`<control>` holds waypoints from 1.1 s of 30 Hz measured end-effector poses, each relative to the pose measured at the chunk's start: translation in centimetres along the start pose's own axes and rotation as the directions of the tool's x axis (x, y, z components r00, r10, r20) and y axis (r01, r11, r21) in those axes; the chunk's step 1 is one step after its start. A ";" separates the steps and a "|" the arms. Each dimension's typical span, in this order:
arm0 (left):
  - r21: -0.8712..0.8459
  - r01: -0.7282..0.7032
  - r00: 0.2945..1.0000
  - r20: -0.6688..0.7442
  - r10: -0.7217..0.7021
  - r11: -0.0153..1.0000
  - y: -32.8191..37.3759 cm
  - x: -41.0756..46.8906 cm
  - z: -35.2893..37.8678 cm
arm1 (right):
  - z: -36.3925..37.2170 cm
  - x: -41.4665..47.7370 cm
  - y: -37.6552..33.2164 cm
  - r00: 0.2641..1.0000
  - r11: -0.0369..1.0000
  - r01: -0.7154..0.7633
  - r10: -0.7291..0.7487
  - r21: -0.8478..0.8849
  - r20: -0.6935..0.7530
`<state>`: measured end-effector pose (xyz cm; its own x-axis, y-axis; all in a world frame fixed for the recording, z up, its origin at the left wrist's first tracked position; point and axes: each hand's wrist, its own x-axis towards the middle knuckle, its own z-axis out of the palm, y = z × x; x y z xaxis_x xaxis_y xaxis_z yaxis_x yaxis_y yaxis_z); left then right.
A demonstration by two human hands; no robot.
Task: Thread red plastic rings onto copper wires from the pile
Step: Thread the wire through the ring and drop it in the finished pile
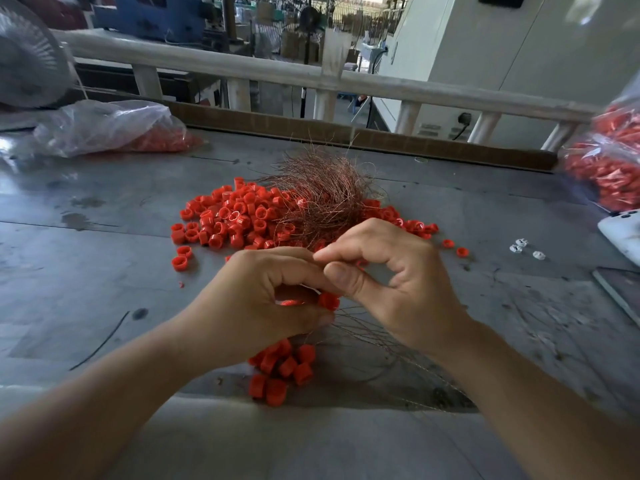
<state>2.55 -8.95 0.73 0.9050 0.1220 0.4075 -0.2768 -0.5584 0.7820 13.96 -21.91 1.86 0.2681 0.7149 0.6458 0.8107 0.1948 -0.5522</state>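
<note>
Nearest to us a cluster of threaded rings (284,367) lies on the table (104,278) just under our left hand (263,299), with fine loose wires (367,336) fanning away to the right; the left hand is curled closed round a red ring (328,301) at its fingertips, with a glint of another inside the palm; our right hand (391,282) meets it from the right, thumb and forefinger pinched together on what we judge to be a single copper strand, too fine to see plainly between the pads. We read this as the feeding step, the strand end going to the ring's bore. The rings look light, hard and smooth, so we would hold one by its outer wall and leave the hole free; the wire looks hair-thin and springy, apt to kink or slip, so we would pinch it close to the tip. Beyond the hands sits the pile of rings (225,216), loose and plentiful; the tangle of copper wire (325,195) rests on its far right part; farther off, a plastic bag (110,128) of red pieces lies at the left and another bag (609,161) at the right edge.
</note>
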 end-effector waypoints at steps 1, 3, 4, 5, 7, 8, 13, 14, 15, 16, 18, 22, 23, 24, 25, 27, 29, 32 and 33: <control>0.000 -0.003 1.000 0.008 0.003 1.000 0.0 0.0 0.0 | 0.0 0.0 0.1 1.000 1.000 -0.008 0.008 0.019 0.012; 0.020 -0.008 1.000 0.017 0.007 1.000 0.0 0.0 0.0 | 0.1 0.0 0.1 0.999 0.999 -0.016 0.014 0.052 0.034; 0.035 -0.006 1.000 0.018 0.006 0.999 0.0 -0.1 0.1 | 0.1 -0.1 0.1 0.999 0.998 -0.015 0.012 0.062 0.040; 0.039 -0.004 1.000 0.018 0.003 0.999 0.0 -0.1 0.1 | 0.1 -0.1 0.0 0.999 0.998 -0.008 0.005 0.066 0.039; -0.003 -0.001 1.000 0.001 0.001 1.000 0.0 -0.1 0.1 | -0.1 0.0 -0.2 1.000 0.996 0.021 -0.021 0.085 0.002; -0.035 -0.001 1.000 -0.021 0.000 0.999 0.0 -0.1 0.0 | -0.2 0.0 -0.3 0.998 0.993 0.035 -0.030 0.116 -0.046; -0.362 0.058 0.980 -0.158 -0.123 0.931 -0.1 0.1 -0.7 | -2.1 0.5 -0.5 0.892 0.979 0.204 -0.174 0.028 -0.417; -0.429 0.071 0.975 -0.160 -0.153 0.900 -0.1 0.1 -0.8 | -2.4 0.5 -0.5 0.881 0.977 0.211 -0.200 -0.022 -0.429; -0.481 0.080 0.972 -0.156 -0.175 0.873 -0.1 0.2 -0.8 | -2.6 0.6 -0.4 0.882 0.975 0.210 -0.220 -0.070 -0.417; -0.523 0.084 0.970 -0.151 -0.190 0.848 -0.1 0.2 -0.8 | -2.7 0.6 -0.4 0.893 0.972 0.204 -0.232 -0.112 -0.386; -0.577 0.085 0.969 -0.142 -0.201 0.812 0.0 0.3 -0.8 | -2.5 0.7 -0.5 0.922 0.963 0.195 -0.244 -0.184 -0.299; -0.599 0.082 0.975 -0.117 -0.189 0.797 0.0 0.4 -0.9 | -1.4 0.5 -0.6 0.963 0.958 0.145 -0.193 -0.247 -0.187; -0.605 0.083 0.975 -0.117 -0.191 0.792 0.0 0.3 -0.9 | -1.3 0.4 -0.6 0.970 0.955 0.128 -0.177 -0.266 -0.169; -0.611 0.080 0.975 -0.114 -0.188 0.787 0.0 0.3 -0.9 | -1.1 0.3 -0.6 0.975 0.953 0.115 -0.162 -0.279 -0.152; -0.617 0.077 0.977 -0.109 -0.182 0.783 -0.1 0.3 -0.8 | -1.0 0.3 -0.6 0.979 0.953 0.104 -0.149 -0.283 -0.140; -0.630 0.076 0.980 -0.095 -0.174 0.773 0.0 0.4 -0.8 | -0.9 0.3 -0.6 0.984 0.961 0.075 -0.115 -0.267 -0.139; -0.630 0.085 0.980 -0.085 -0.178 0.772 0.1 0.3 -0.8 | -0.9 0.3 -0.7 0.985 0.970 0.049 -0.086 -0.238 -0.150; -0.612 0.115 0.976 -0.076 -0.203 0.783 0.3 0.2 -0.8 | -0.9 0.2 -0.7 0.986 0.971 0.060 -0.094 -0.230 -0.140; -0.603 0.122 0.974 -0.078 -0.211 0.788 0.4 0.2 -0.8 | -0.9 0.2 -0.7 0.986 0.970 0.065 -0.098 -0.232 -0.136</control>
<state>2.35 -8.48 1.47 0.9150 0.3006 0.2689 -0.3023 0.0698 0.9506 13.96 -22.48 2.87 0.2556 0.5940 0.7628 0.9250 0.0791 -0.3715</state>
